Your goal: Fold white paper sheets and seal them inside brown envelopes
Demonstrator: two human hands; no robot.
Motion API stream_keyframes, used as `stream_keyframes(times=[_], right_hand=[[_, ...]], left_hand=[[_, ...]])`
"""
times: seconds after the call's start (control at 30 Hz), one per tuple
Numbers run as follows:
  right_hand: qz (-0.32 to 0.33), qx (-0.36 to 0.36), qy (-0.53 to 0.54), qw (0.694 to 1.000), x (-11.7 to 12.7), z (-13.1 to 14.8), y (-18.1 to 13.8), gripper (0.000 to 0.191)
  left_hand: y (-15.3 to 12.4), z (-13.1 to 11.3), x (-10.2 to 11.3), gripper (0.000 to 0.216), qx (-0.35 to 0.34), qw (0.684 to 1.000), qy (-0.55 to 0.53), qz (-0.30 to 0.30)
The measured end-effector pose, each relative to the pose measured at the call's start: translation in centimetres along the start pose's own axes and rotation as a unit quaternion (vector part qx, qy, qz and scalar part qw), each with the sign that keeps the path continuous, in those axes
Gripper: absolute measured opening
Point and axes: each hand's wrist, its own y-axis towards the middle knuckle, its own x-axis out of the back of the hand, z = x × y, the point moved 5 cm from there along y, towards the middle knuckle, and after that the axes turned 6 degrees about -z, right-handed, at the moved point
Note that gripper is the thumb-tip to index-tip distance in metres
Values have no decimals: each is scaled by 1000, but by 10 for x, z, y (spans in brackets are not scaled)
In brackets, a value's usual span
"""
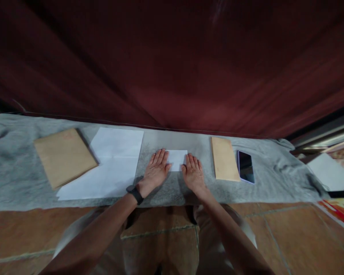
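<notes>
A small white rectangle of paper (177,159), apparently folded, lies on the grey cloth (172,193) in front of me. My left hand (156,168) rests flat on its left end, fingers stretched out and pointing away from me. On the opposite end lies my right hand (193,172), also flat with fingers extended. Both thumbs point inward over the paper. The ends of the paper under my hands are hidden. A dark watch (135,194) is on my left wrist.
Large white sheets (117,160) lie to the left, partly under a stack of brown envelopes (64,156). On the right are more brown envelopes (225,159) and a phone (246,167). A dark red panel (172,76) rises behind the cloth; tiled floor (286,229) shows below.
</notes>
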Motion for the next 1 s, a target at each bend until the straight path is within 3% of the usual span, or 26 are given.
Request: stream_keyframes(times=[0.13,0.37,0.63,0.7,0.8,0.9,1.0], right_hand=[[5,-54,9,999,17,-5,9,46],[71,-132,30,988,31,-15,18,25],[77,-135,30,987,28,-18,16,19],[42,-115,38,992,29,-16,18,22],[-9,-30,87,996,28,-1,22,32],[-5,72,133,989,17,22,21,44],[19,112,109,988,2,37,14,49]], left_hand=[[0,2,-1,61,-7,1000,-1,-4],[1,5,0,71,-39,999,-13,-13],[3,7,0,74,-49,999,-13,-7],[3,7,0,74,-47,999,-11,-7],[3,4,0,74,-48,999,-8,-3],[2,3,1,70,-40,999,-4,-1],[1,2,0,64,-41,999,-2,5]])
